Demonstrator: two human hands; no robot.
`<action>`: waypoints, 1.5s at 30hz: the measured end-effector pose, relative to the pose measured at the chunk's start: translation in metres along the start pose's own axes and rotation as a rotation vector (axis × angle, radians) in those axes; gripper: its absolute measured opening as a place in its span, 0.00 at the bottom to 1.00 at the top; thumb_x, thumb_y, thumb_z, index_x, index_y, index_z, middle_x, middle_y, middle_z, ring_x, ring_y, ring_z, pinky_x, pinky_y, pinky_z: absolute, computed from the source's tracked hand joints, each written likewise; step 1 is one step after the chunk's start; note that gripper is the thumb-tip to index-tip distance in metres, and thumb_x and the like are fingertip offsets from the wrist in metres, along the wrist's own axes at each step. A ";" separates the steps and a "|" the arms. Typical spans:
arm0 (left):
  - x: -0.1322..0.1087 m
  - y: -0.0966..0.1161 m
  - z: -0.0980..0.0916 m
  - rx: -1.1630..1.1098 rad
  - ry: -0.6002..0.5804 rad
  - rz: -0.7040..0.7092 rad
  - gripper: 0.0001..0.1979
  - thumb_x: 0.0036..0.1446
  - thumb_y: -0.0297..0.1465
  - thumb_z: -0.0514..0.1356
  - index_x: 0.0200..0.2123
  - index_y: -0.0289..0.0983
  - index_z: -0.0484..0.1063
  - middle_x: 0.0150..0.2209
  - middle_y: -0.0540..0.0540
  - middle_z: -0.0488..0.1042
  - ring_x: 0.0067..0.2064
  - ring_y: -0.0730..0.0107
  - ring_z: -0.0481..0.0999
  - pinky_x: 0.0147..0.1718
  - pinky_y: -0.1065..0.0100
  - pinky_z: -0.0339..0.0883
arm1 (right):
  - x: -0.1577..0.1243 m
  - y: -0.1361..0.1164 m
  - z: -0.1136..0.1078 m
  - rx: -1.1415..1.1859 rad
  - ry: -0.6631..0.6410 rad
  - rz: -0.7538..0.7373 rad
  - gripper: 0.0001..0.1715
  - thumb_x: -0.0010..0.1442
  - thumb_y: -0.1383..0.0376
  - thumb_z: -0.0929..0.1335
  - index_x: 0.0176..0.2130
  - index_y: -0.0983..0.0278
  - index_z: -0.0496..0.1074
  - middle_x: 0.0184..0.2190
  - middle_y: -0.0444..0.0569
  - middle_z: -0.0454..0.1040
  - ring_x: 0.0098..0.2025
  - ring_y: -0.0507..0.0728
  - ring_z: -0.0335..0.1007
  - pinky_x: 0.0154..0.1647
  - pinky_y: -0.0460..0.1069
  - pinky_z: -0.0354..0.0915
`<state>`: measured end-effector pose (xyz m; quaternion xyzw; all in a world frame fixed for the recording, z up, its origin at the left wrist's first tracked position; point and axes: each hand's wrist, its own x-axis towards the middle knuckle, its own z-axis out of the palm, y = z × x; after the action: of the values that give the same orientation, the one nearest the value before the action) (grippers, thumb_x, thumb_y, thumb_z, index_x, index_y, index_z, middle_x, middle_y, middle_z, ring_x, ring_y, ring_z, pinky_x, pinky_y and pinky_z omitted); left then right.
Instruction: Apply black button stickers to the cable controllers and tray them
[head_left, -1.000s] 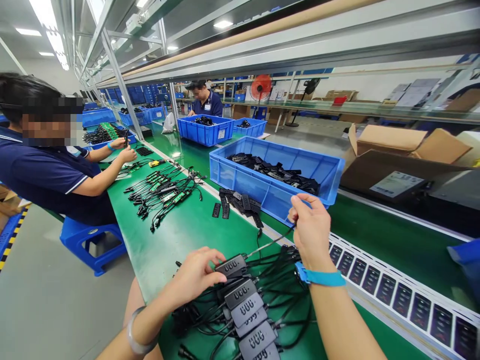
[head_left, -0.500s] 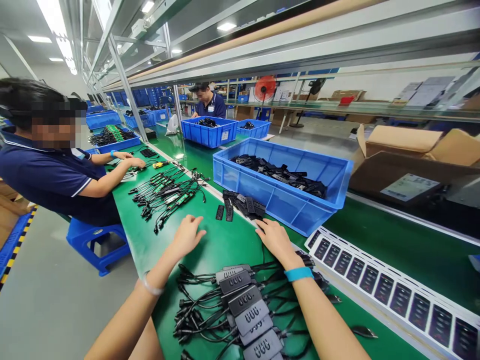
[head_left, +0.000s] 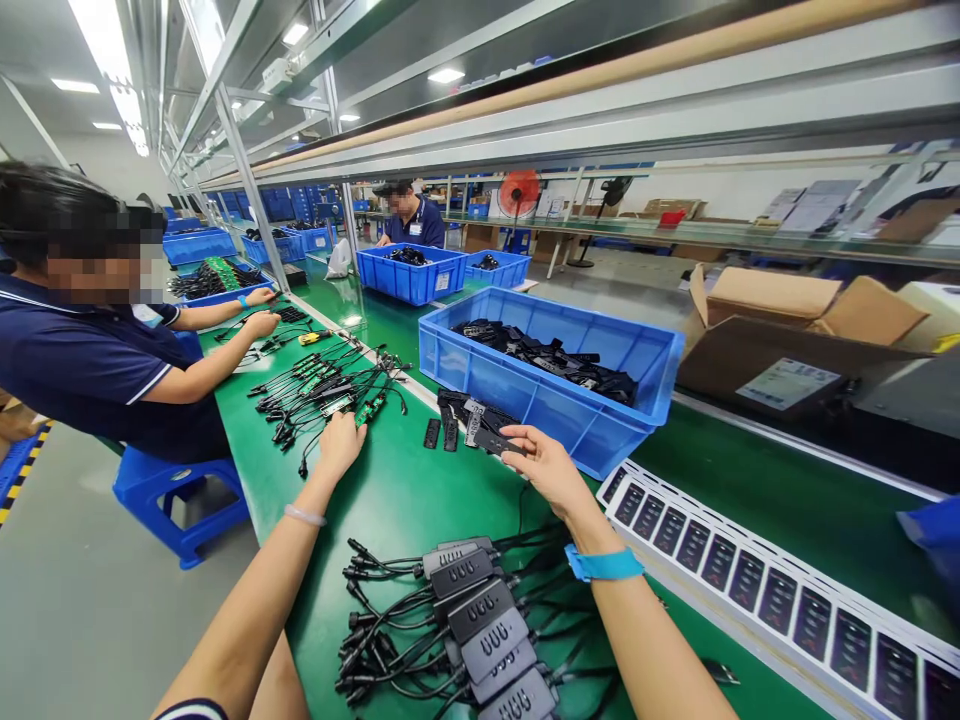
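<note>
My left hand (head_left: 341, 447) is at the near edge of a group of green circuit boards with black cables (head_left: 319, 385). Its fingers are curled down at a circuit board (head_left: 370, 409), partly hidden behind the hand. My right hand (head_left: 551, 468) pinches a black plastic cover (head_left: 499, 443) between thumb and fingers, just over a small pile of similar covers (head_left: 457, 405). Below my hands lies a row of closed black cases with cables (head_left: 484, 610), each with U-shaped slots on top.
A blue bin (head_left: 540, 395) of black covers stands beyond my right hand. White sheets of dark labels (head_left: 720, 560) lie along the right. A co-worker (head_left: 97, 350) sits at the left, handling cables. An open cardboard box (head_left: 795, 350) stands at the right.
My left hand has moved forward to the circuit boards. My right hand has taken a black cover from the pile and lifted it slightly. The co-worker's hands have risen and moved.
</note>
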<state>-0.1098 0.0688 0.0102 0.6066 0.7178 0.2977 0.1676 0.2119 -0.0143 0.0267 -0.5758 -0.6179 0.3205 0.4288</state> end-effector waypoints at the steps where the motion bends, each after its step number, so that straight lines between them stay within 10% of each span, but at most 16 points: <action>1: -0.003 0.003 -0.002 -0.065 -0.009 -0.006 0.11 0.55 0.31 0.59 0.42 0.34 0.68 0.46 0.34 0.71 0.51 0.49 0.71 0.45 0.58 0.64 | -0.002 -0.006 0.000 0.065 -0.015 0.004 0.24 0.51 0.61 0.67 0.47 0.67 0.69 0.34 0.50 0.77 0.31 0.54 0.73 0.31 0.49 0.69; 9: -0.060 0.044 -0.023 -0.736 -0.257 -0.029 0.16 0.56 0.38 0.60 0.44 0.36 0.62 0.38 0.42 0.76 0.26 0.77 0.68 0.24 0.73 0.60 | -0.023 -0.059 0.001 0.511 -0.031 0.048 0.19 0.47 0.62 0.72 0.41 0.63 0.71 0.26 0.41 0.69 0.22 0.48 0.62 0.20 0.44 0.58; 16: -0.128 0.074 -0.035 -1.114 -0.632 -0.027 0.25 0.45 0.32 0.70 0.47 0.34 0.70 0.51 0.36 0.74 0.37 0.67 0.79 0.35 0.67 0.71 | -0.041 -0.082 0.009 0.469 -0.113 -0.097 0.16 0.56 0.55 0.70 0.39 0.64 0.72 0.20 0.38 0.63 0.20 0.48 0.58 0.20 0.45 0.56; 22: -0.156 0.087 -0.034 -1.078 -0.818 0.052 0.24 0.43 0.31 0.73 0.45 0.33 0.74 0.39 0.44 0.78 0.40 0.63 0.79 0.39 0.65 0.72 | -0.049 -0.088 0.023 0.421 -0.078 -0.174 0.13 0.54 0.58 0.71 0.39 0.62 0.74 0.28 0.44 0.69 0.27 0.52 0.65 0.24 0.46 0.62; 31: -0.167 0.089 -0.033 -0.998 -0.756 0.146 0.25 0.48 0.37 0.70 0.48 0.32 0.72 0.42 0.42 0.77 0.39 0.64 0.79 0.40 0.65 0.72 | -0.053 -0.090 0.029 0.342 -0.003 -0.202 0.10 0.53 0.59 0.73 0.33 0.61 0.70 0.30 0.44 0.68 0.28 0.53 0.67 0.30 0.49 0.66; 38: -0.173 0.091 -0.042 -0.600 -0.559 0.437 0.16 0.65 0.35 0.52 0.53 0.37 0.67 0.43 0.44 0.78 0.40 0.66 0.79 0.39 0.66 0.72 | -0.053 -0.087 0.030 0.436 -0.275 -0.171 0.18 0.62 0.51 0.65 0.42 0.62 0.71 0.31 0.45 0.70 0.29 0.52 0.67 0.30 0.48 0.64; 45: -0.172 0.098 -0.060 -0.487 -0.597 0.469 0.11 0.65 0.34 0.51 0.45 0.37 0.70 0.35 0.47 0.76 0.32 0.71 0.76 0.32 0.71 0.70 | -0.057 -0.093 0.030 0.607 -0.150 -0.124 0.20 0.56 0.48 0.69 0.37 0.62 0.73 0.30 0.46 0.71 0.30 0.53 0.65 0.28 0.47 0.61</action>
<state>-0.0348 -0.1033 0.0976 0.7551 0.3902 0.2997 0.4333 0.1424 -0.0800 0.0869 -0.3575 -0.5578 0.5053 0.5529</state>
